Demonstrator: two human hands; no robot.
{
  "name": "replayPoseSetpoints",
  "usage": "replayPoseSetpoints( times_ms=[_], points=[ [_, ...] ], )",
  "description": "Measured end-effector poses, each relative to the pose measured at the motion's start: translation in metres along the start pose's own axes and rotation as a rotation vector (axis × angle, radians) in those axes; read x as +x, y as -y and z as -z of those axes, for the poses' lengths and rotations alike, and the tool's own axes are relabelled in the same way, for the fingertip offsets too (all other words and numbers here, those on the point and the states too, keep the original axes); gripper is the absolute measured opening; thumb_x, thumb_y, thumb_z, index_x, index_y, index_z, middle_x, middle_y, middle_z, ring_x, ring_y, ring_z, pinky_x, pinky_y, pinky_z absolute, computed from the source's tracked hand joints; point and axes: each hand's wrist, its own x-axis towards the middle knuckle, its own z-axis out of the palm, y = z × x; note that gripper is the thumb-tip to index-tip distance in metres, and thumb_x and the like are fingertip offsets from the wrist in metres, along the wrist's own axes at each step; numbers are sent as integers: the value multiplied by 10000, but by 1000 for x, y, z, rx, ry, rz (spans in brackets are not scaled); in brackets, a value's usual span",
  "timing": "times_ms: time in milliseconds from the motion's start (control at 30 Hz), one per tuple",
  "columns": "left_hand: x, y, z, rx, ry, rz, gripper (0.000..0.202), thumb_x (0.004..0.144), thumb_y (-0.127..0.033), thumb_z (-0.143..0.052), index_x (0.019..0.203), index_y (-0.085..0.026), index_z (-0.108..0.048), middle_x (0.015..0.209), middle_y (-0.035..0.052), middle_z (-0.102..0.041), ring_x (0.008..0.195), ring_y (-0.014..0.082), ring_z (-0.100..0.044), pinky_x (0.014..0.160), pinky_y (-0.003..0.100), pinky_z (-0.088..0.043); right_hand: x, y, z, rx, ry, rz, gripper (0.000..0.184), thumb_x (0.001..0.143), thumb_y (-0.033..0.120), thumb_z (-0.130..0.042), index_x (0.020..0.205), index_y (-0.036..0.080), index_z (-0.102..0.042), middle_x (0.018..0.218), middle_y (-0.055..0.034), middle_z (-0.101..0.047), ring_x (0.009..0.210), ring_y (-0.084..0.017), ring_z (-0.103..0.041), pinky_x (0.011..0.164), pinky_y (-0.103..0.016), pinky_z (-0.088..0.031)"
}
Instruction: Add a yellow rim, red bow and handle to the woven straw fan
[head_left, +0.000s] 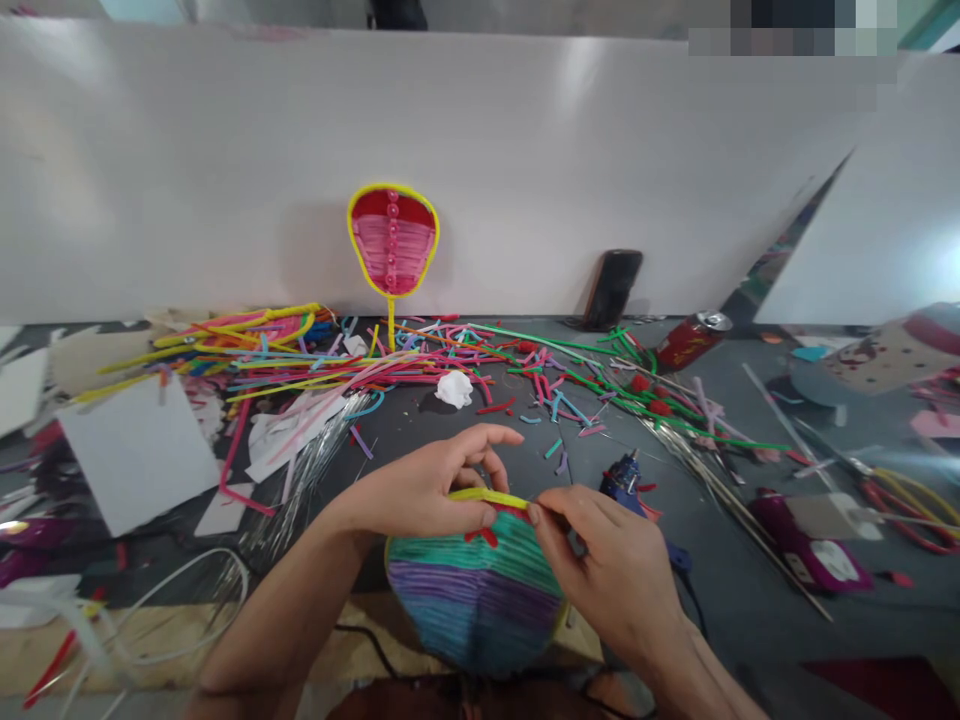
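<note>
Near the table's front edge I hold a rounded craft piece (474, 595) wound from pipe cleaners in green, purple and blue bands, with a red patch at its top. A yellow pipe cleaner (487, 497) runs along its upper rim. My left hand (431, 490) pinches that yellow strand against the rim from the left, fingers curled. My right hand (607, 565) pinches the same strand from the right with thumb and forefinger. A finished fan-shaped piece (392, 243) in red and pink with a yellow border stands against the white back wall.
Loose pipe cleaners (300, 355) in many colours cover the dark table. A blue glue gun (624, 475) lies just right of my hands. A red can (686, 340), a dark phone (613, 288), white cards (139, 450) and crumpled tissue (454, 388) lie around.
</note>
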Motion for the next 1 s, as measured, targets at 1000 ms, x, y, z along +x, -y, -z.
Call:
replayPoseSetpoints(
  times_ms=[1000],
  points=[
    [14, 2, 3, 92, -103, 109, 411, 785, -210, -541, 1195, -212, -514, 918, 0, -538, 736, 102, -533, 656, 216, -429, -27, -68, 45, -203, -102, -30, 66, 882, 233, -547, 886, 204, -606, 820, -43, -687, 760, -172, -658, 721, -285, -524]
  ],
)
